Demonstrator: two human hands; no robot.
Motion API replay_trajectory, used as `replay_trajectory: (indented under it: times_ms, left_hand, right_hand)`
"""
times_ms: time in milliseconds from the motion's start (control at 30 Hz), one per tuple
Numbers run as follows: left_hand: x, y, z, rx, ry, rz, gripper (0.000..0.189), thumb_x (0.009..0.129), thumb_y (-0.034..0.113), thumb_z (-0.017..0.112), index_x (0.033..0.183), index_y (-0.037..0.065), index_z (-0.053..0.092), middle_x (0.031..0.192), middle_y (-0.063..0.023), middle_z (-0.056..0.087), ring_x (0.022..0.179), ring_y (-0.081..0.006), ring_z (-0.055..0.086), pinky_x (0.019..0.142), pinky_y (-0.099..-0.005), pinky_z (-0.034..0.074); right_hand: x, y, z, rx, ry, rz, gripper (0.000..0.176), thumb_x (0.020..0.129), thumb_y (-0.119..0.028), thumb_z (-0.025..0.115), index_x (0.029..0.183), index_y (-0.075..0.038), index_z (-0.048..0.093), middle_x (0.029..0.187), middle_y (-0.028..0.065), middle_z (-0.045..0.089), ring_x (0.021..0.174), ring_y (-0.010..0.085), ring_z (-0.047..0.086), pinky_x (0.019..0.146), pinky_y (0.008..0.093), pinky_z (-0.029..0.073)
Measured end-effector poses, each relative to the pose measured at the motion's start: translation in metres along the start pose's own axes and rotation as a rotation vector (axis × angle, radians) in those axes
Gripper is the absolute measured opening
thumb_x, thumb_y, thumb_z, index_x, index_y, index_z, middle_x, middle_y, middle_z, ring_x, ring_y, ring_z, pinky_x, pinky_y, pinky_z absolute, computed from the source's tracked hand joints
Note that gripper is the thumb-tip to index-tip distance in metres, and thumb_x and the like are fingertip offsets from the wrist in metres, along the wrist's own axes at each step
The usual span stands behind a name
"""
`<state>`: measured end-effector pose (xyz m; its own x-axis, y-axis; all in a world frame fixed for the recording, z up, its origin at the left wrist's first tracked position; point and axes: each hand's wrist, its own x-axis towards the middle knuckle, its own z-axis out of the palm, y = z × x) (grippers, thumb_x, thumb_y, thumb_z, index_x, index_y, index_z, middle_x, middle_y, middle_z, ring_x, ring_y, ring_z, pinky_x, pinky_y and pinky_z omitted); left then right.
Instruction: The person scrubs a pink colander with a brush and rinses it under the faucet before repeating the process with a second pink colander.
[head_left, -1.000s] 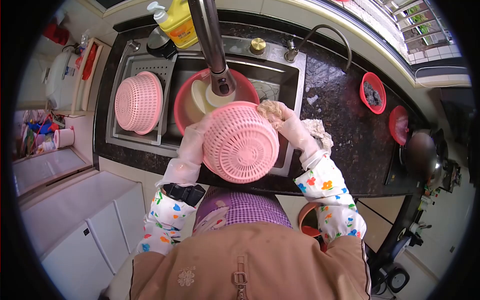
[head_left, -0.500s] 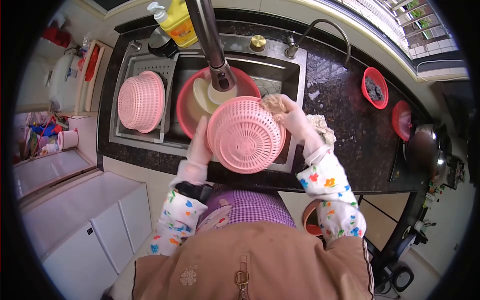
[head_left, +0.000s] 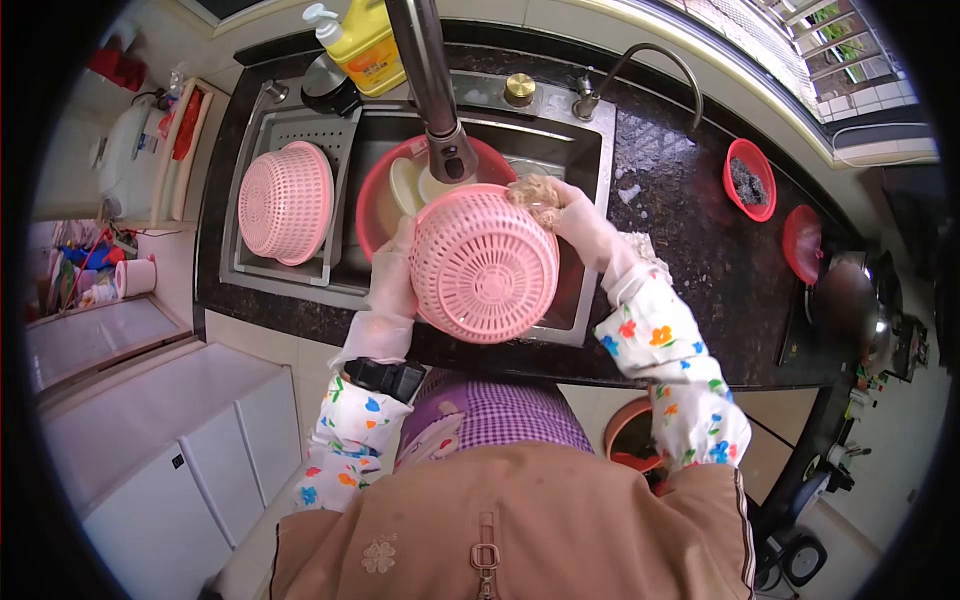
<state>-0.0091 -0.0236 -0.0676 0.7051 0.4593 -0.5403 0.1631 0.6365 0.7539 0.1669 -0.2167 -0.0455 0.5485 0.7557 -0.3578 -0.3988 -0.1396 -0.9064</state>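
Pink colander [head_left: 483, 262] held over the sink [head_left: 555, 100]
Left hand [head_left: 395, 275] grips its rim; right hand [head_left: 578, 218] clasps a scouring pad [head_left: 530, 196] against it

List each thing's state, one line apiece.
Pink plastic perforated colander: bottom toward camera, gripped by left hand.
Beige scrubbing pad: held in right hand, pressed on colander's rim.
Second pink colander: upside down on drain rack.
Yellow detergent bottle: upright.
Red plastic basin: in sink, holds dishes.

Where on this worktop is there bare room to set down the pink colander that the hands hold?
Free: the dark counter between the sink and the small red basket, past the rag. Crowded: the sink under the held colander is filled by a red basin, and the drain rack carries a second colander.
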Motion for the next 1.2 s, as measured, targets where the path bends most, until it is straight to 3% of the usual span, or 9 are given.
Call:
replay_trajectory:
  times_ms: [333, 433, 533, 633, 767, 1033, 1100, 1133, 1200]
  left_hand:
    - [0.018, -0.065, -0.006, -0.611, 0.103, -0.038, 0.057, 0.099, 0.049, 0.032, 0.13, 0.005, 0.05, 0.13, -0.0096, 0.055, 0.118, -0.0252, 0.052, 0.102, -0.0401, 0.041]
    - [0.004, -0.05, 0.001, -0.51, 0.094, -0.035, 0.062, 0.097, 0.053, 0.034, 0.13, 0.003, 0.049, 0.133, -0.0112, 0.052, 0.122, -0.0258, 0.049, 0.105, -0.0409, 0.038]
    - [0.012, -0.017, -0.021, -0.413, -0.304, -0.308, 0.058, 0.098, 0.05, 0.038, 0.127, 0.002, 0.052, 0.126, -0.0089, 0.058, 0.111, -0.022, 0.057, 0.1, -0.0359, 0.043]
    - [-0.005, 0.006, 0.0, -0.282, -0.222, -0.364, 0.055, 0.096, 0.047, 0.047, 0.127, 0.002, 0.053, 0.119, -0.007, 0.062, 0.105, -0.0176, 0.059, 0.095, -0.0311, 0.046]
    - [-0.002, 0.002, 0.013, -0.112, -0.253, -0.127, 0.05, 0.096, 0.042, 0.051, 0.128, 0.004, 0.052, 0.123, -0.0067, 0.06, 0.106, -0.015, 0.059, 0.093, -0.028, 0.047]
    - [0.023, -0.015, -0.014, -0.364, 0.027, -0.023, 0.046, 0.1, 0.04, 0.041, 0.125, 0.003, 0.053, 0.118, -0.0076, 0.061, 0.104, -0.0193, 0.059, 0.092, -0.0332, 0.047]
    - [0.022, -0.016, -0.017, -0.342, 0.058, 0.012, 0.046, 0.099, 0.04, 0.041, 0.124, 0.003, 0.054, 0.117, -0.008, 0.062, 0.103, -0.0198, 0.059, 0.092, -0.0341, 0.048]
    - [0.022, -0.017, -0.013, -0.352, 0.031, -0.023, 0.045, 0.1, 0.039, 0.04, 0.125, 0.003, 0.052, 0.119, -0.0078, 0.061, 0.105, -0.0195, 0.059, 0.093, -0.0342, 0.047]
    - [0.023, -0.022, 0.002, -0.376, -0.034, -0.095, 0.044, 0.101, 0.037, 0.039, 0.128, 0.004, 0.05, 0.123, -0.0075, 0.059, 0.108, -0.0189, 0.057, 0.096, -0.0344, 0.045]
  right_hand:
    - [-0.007, 0.085, 0.047, 0.536, 0.72, 0.04, 0.026, 0.098, -0.008, 0.048, 0.122, -0.002, 0.055, 0.11, 0.007, 0.064, 0.097, 0.0178, 0.063, 0.085, 0.0292, 0.052]
    - [-0.017, 0.078, 0.029, 0.629, 0.619, 0.068, 0.025, 0.098, -0.006, 0.045, 0.121, -0.001, 0.055, 0.109, 0.0072, 0.065, 0.096, 0.0185, 0.063, 0.085, 0.0295, 0.052]
    - [-0.021, 0.058, 0.006, 0.405, 0.39, 0.097, 0.025, 0.095, -0.006, 0.052, 0.119, -0.001, 0.058, 0.107, 0.007, 0.066, 0.093, 0.0157, 0.064, 0.082, 0.0272, 0.052]
    - [-0.01, 0.037, -0.001, 0.189, 0.256, 0.107, 0.026, 0.094, -0.006, 0.056, 0.119, -0.001, 0.058, 0.106, 0.0064, 0.066, 0.094, 0.0148, 0.063, 0.082, 0.0265, 0.052]
    - [-0.002, 0.006, 0.009, -0.084, 0.294, 0.147, 0.029, 0.091, -0.004, 0.059, 0.12, -0.004, 0.058, 0.106, 0.0058, 0.066, 0.095, 0.0145, 0.063, 0.083, 0.0261, 0.051]
    - [-0.034, 0.029, 0.031, 0.044, 0.387, -0.229, 0.045, 0.086, 0.014, 0.048, 0.127, -0.003, 0.052, 0.117, 0.005, 0.061, 0.107, 0.0145, 0.058, 0.094, 0.0265, 0.046]
    - [-0.047, 0.015, 0.047, -0.1, 0.128, -0.498, 0.043, 0.087, 0.005, 0.057, 0.128, -0.003, 0.05, 0.119, 0.0039, 0.06, 0.108, 0.0152, 0.058, 0.094, 0.0289, 0.047]
    - [-0.036, 0.029, 0.051, 0.649, 0.015, -0.092, 0.042, 0.089, -0.009, 0.061, 0.13, -0.005, 0.049, 0.126, 0.0061, 0.055, 0.116, 0.0159, 0.053, 0.094, 0.0307, 0.048]
    - [-0.044, 0.027, 0.074, -1.111, 0.072, -0.611, 0.067, 0.073, -0.009, 0.071, 0.135, -0.006, 0.046, 0.141, 0.0182, 0.041, 0.14, 0.0354, 0.025, 0.113, 0.043, 0.026]
